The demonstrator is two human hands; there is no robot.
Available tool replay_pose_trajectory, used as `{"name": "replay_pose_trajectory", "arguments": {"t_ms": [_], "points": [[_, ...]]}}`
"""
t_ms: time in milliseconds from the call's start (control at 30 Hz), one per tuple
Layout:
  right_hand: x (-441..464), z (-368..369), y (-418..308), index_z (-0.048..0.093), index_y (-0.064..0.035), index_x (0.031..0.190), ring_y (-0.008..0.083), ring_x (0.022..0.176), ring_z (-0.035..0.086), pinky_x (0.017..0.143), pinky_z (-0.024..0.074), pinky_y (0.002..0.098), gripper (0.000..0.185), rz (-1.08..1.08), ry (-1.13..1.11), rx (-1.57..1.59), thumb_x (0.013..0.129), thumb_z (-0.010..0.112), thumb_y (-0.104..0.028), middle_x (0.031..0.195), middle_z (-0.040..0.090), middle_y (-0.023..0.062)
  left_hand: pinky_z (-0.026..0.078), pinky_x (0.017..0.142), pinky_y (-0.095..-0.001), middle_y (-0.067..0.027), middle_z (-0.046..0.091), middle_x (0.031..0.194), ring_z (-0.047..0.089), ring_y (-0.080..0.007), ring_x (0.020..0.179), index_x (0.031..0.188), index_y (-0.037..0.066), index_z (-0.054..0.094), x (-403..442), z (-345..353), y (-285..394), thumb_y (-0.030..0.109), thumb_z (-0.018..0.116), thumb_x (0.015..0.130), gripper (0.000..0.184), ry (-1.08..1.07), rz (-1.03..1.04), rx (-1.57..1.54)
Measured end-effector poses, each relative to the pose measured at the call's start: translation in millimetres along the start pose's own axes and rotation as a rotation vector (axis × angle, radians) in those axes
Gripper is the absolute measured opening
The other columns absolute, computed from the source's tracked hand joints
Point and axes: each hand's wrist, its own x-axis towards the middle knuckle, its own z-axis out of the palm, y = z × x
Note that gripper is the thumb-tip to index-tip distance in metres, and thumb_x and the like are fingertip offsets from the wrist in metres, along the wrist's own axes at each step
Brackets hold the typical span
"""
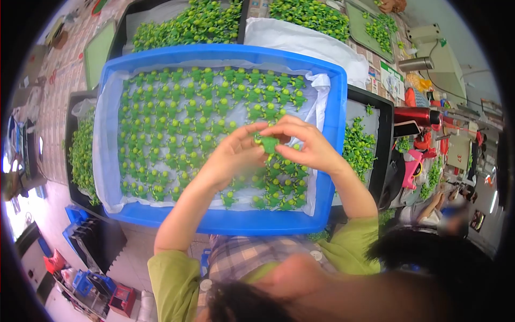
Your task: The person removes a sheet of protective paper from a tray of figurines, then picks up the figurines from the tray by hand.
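Note:
A small green turtle-shaped figure [269,144] with a lighter green head is held above the blue tub, between both hands. My right hand [301,140] pinches it from the right with thumb and fingertips. From the left, my left hand [236,155] has its curled fingers against the figure; its thumb is partly blurred. Under the hands, the blue tub [225,53] is lined with white sheeting [320,88]. Many similar figures [161,110] stand on the lining in fairly even rows, and the hands hide some of them.
Black trays holding heaps of green figures [188,24] lie behind, left and right of the tub. White cloth [300,45] covers part of the table at the back. At right are a red thermos [418,116], a phone [406,129] and another person [434,212].

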Motion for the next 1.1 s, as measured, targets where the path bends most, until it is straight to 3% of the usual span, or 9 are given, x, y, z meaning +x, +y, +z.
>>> {"name": "replay_pose_trajectory", "arguments": {"t_ms": [267, 367, 467, 500, 567, 633, 733, 967, 1100], "points": [[-19, 9, 11, 0.059, -0.0084, 0.098, 0.0168, 0.071, 0.051, 0.064, 0.0416, 0.0268, 0.027, 0.072, 0.088, 0.072, 0.071, 0.056, -0.005, 0.075, 0.051, 0.0050, 0.045, 0.064, -0.0242, -0.0023, 0.054, 0.082, 0.053, -0.0098, 0.072, 0.120, 0.000, 0.038, 4, 8, -10, 0.006, 0.056, 0.076, 0.048, -0.003, -0.069, -0.111], [-18, 16, 9, 0.059, -0.0087, 0.098, 0.0195, 0.076, 0.055, 0.066, 0.0435, 0.0286, 0.025, 0.039, 0.069, 0.006, 0.073, 0.056, -0.008, 0.080, 0.056, 0.0066, 0.049, 0.068, -0.0248, -0.0052, 0.056, 0.094, 0.057, -0.0114, 0.077, 0.122, 0.002, 0.036, 9, 3, -13, 0.014, 0.059, 0.078, 0.050, -0.053, -0.157, 0.026], [-10, 7, 19, 0.058, -0.0078, 0.102, 0.0205, 0.080, 0.056, 0.067, 0.0442, 0.0302, 0.028, 0.020, -0.091, -0.115, 0.073, 0.056, -0.006, 0.088, 0.058, 0.0078, 0.050, 0.066, -0.0246, -0.0051, 0.056, 0.090, 0.057, -0.0118, 0.074, 0.122, 0.003, 0.036, 15, -9, -25, 0.016, 0.059, 0.079, 0.051, -0.061, -0.205, 0.006], [-6, 0, 27, 0.056, -0.0073, 0.103, 0.0238, 0.082, 0.056, 0.070, 0.0450, 0.0317, 0.028, 0.114, -0.033, -0.030, 0.075, 0.056, -0.008, 0.093, 0.058, 0.0097, 0.050, 0.065, -0.0246, -0.0050, 0.056, 0.089, 0.057, -0.0119, 0.074, 0.122, 0.003, 0.036, 16, -16, -31, 0.016, 0.059, 0.079, 0.051, -0.074, -0.213, -0.058], [8, -22, 54, 0.057, -0.0061, 0.096, 0.0255, 0.081, 0.055, 0.070, 0.0449, 0.0337, 0.023, 0.100, 0.190, -0.454, 0.074, 0.057, -0.009, 0.089, 0.057, 0.0092, 0.051, 0.066, -0.0258, -0.0056, 0.055, 0.087, 0.057, -0.0129, 0.076, 0.116, 0.004, 0.040, 16, -20, -32, 0.018, 0.059, 0.079, 0.044, -0.057, -0.201, -0.069], [15, -40, 75, 0.054, -0.0048, 0.091, 0.0267, 0.082, 0.055, 0.069, 0.0453, 0.0370, 0.024, 0.173, 0.193, -0.944, 0.068, 0.061, -0.010, 0.083, 0.056, 0.0111, 0.052, 0.067, -0.0283, -0.0079, 0.055, 0.089, 0.057, -0.0152, 0.079, 0.107, 0.004, 0.045, 18, -24, -34, 0.018, 0.058, 0.080, 0.033, 0.018, -0.142, -0.228], [22, -43, 84, 0.050, -0.0060, 0.093, 0.0271, 0.084, 0.055, 0.068, 0.0455, 0.0373, 0.034, 0.283, 0.090, -1.045, 0.063, 0.065, -0.010, 0.082, 0.054, 0.0113, 0.052, 0.070, -0.0330, -0.0110, 0.054, 0.092, 0.057, -0.0206, 0.085, 0.101, 0.004, 0.046, 21, -24, -36, 0.017, 0.053, 0.082, 0.023, 0.051, -0.150, -0.386], [17, -50, 76, 0.048, -0.0068, 0.096, 0.0272, 0.083, 0.055, 0.068, 0.0451, 0.0374, 0.039, 0.251, 0.034, -1.047, 0.062, 0.067, -0.013, 0.083, 0.055, 0.0111, 0.051, 0.073, -0.0382, -0.0132, 0.054, 0.093, 0.057, -0.0232, 0.085, 0.107, 0.004, 0.045, 28, -25, -46, 0.018, 0.049, 0.085, 0.026, 0.126, -0.213, -0.475], [6, -41, 27, 0.047, -0.0065, 0.095, 0.0248, 0.077, 0.056, 0.066, 0.0441, 0.0356, 0.037, 0.222, -0.082, -0.436, 0.065, 0.065, -0.017, 0.084, 0.056, 0.0096, 0.051, 0.074, -0.0397, -0.0114, 0.054, 0.093, 0.058, -0.0226, 0.083, 0.113, 0.005, 0.043, 27, -16, -47, 0.023, 0.047, 0.086, 0.033, 0.073, -0.217, -0.347]]}}
